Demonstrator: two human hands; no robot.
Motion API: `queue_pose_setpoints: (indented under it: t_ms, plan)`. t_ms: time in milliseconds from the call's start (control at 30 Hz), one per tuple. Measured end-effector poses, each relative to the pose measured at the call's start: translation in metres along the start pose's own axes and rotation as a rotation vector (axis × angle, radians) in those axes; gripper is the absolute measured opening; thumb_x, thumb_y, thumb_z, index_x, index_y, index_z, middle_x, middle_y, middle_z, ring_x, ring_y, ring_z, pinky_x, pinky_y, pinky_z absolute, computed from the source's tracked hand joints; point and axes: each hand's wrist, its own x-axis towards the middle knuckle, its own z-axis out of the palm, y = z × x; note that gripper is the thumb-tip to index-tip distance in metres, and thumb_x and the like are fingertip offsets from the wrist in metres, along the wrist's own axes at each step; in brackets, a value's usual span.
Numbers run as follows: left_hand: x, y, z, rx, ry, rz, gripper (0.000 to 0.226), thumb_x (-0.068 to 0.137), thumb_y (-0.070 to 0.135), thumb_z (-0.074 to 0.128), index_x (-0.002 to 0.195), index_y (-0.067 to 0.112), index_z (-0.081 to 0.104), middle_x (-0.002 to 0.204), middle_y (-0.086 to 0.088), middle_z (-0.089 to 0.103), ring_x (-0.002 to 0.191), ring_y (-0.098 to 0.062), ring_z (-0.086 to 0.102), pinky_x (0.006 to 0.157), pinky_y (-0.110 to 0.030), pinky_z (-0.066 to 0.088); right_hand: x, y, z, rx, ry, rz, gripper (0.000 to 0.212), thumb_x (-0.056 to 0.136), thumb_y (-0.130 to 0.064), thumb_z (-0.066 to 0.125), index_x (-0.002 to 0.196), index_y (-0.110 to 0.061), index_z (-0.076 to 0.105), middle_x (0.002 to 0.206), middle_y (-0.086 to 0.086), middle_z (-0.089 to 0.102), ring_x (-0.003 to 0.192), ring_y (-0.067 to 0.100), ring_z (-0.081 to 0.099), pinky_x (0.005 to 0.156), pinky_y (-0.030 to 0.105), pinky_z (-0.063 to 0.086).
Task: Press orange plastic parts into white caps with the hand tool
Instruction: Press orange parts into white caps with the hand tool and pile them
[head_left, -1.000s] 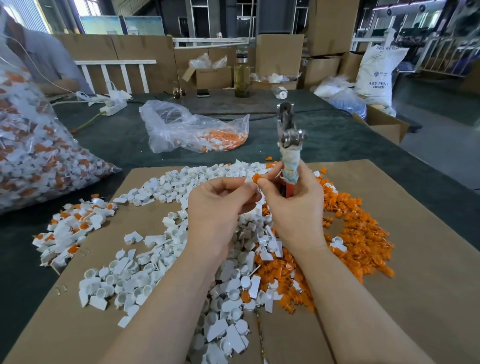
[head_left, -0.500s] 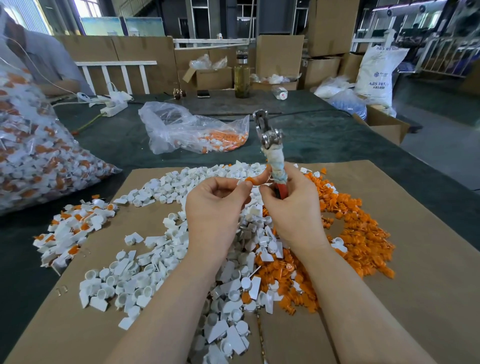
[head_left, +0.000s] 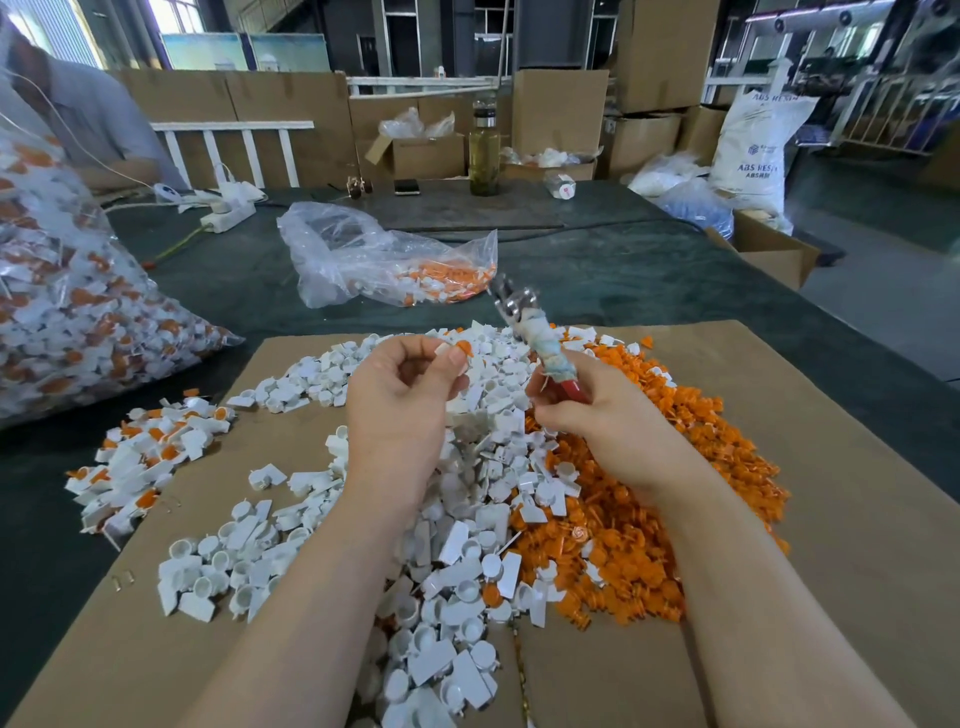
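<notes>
left hand (head_left: 402, 410): fingers pinch white cap with orange part (head_left: 453, 352) above the pile | right hand (head_left: 592, 415): fingers wrapped round hand tool (head_left: 540, 345), head tilted left, blurred | advice: seat cap squarely in tool head, squeeze evenly

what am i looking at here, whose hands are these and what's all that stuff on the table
This is one picture from a camera worn on a person's head, looking down at their own bare hands. The left hand pinches a white cap with an orange part in its fingers. The right hand grips a hand tool with a cloth-wrapped handle. Below, on a cardboard sheet, lie a pile of loose white caps and a pile of orange parts. Clear bags of similar pieces sit further back.
</notes>
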Motion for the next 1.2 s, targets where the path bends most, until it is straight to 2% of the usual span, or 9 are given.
queue_pose_setpoints:
  t_ms: [133,233,400,767,833,967,1033,1100,1200]
  plan:
    - [0.002,0.002,-0.002,-0.024,0.001,0.037,0.012,0.092,0.005,0.065,0.084,0.014,0.064,0.073,0.003,0.067,0.061,0.001,0.064,0.064,-0.010,0.051,-0.003,-0.002,-0.002,-0.110,-0.088,0.031,0.020,0.085,-0.010,0.065,0.100,-0.002,0.055,0.084,0.011,0.053,0.074,0.023,0.050,0.072,0.046,0.043]
    - [0.002,0.002,-0.002,-0.046,-0.007,0.046,0.014,0.092,0.003,0.064,0.083,0.013,0.063,0.074,0.001,0.065,0.060,0.002,0.063,0.064,-0.010,0.051,-0.004,-0.005,-0.002,-0.193,-0.091,0.070,0.040,0.087,-0.014,0.067,0.121,0.002,0.051,0.114,0.023,0.060,0.101,0.038,0.058,0.092,0.053,0.045]
    - [0.003,0.001,-0.004,-0.040,-0.018,0.057,0.012,0.093,0.004,0.064,0.085,0.013,0.063,0.074,0.002,0.066,0.062,0.001,0.063,0.065,-0.010,0.050,-0.005,-0.006,-0.001,-0.215,-0.107,0.085,0.047,0.088,-0.015,0.066,0.127,0.003,0.046,0.123,0.026,0.056,0.109,0.040,0.054,0.097,0.055,0.042]
    - [0.002,0.004,-0.006,-0.031,-0.040,0.071,0.013,0.092,0.004,0.064,0.084,0.014,0.064,0.071,0.004,0.066,0.060,0.002,0.063,0.062,-0.008,0.048,-0.004,-0.005,0.003,-0.300,-0.133,0.045,0.046,0.091,-0.013,0.060,0.134,-0.006,0.046,0.115,0.012,0.062,0.105,0.027,0.058,0.095,0.044,0.045]
    - [0.003,0.004,-0.006,-0.033,-0.042,0.066,0.013,0.092,0.004,0.064,0.084,0.014,0.064,0.071,0.004,0.066,0.060,0.002,0.063,0.062,-0.008,0.048,-0.003,-0.003,0.005,-0.343,-0.126,0.025,0.046,0.092,-0.010,0.057,0.136,-0.009,0.046,0.123,0.014,0.059,0.108,0.027,0.057,0.094,0.042,0.045]
    - [0.003,0.004,-0.006,-0.047,-0.035,0.067,0.014,0.093,0.002,0.063,0.083,0.013,0.064,0.069,0.004,0.065,0.059,0.002,0.062,0.063,-0.009,0.049,-0.002,0.001,0.008,-0.362,-0.087,-0.012,0.054,0.093,-0.012,0.053,0.145,-0.016,0.042,0.113,0.000,0.058,0.089,0.007,0.057,0.076,0.018,0.045]
    - [0.003,0.004,-0.005,-0.052,-0.028,0.065,0.016,0.093,0.001,0.062,0.083,0.013,0.063,0.069,0.003,0.064,0.058,0.001,0.061,0.062,-0.009,0.049,-0.001,0.002,0.009,-0.353,-0.069,-0.037,0.045,0.094,-0.013,0.053,0.139,-0.020,0.050,0.107,-0.003,0.059,0.087,0.010,0.058,0.077,0.024,0.047]
    - [0.003,0.004,-0.004,-0.059,-0.025,0.062,0.016,0.093,0.000,0.062,0.082,0.012,0.063,0.069,0.003,0.064,0.057,0.002,0.061,0.061,-0.009,0.048,0.000,0.003,0.011,-0.347,-0.067,-0.078,0.026,0.093,-0.012,0.053,0.113,-0.028,0.059,0.092,-0.007,0.063,0.079,0.008,0.058,0.069,0.027,0.048]
    - [0.003,0.003,-0.005,-0.068,-0.019,0.058,0.015,0.093,0.000,0.062,0.083,0.011,0.063,0.067,0.005,0.064,0.057,0.001,0.061,0.062,-0.010,0.049,0.002,0.004,0.012,-0.368,-0.058,-0.102,0.020,0.093,-0.014,0.053,0.093,-0.034,0.051,0.076,-0.013,0.056,0.064,0.000,0.052,0.054,0.013,0.035]
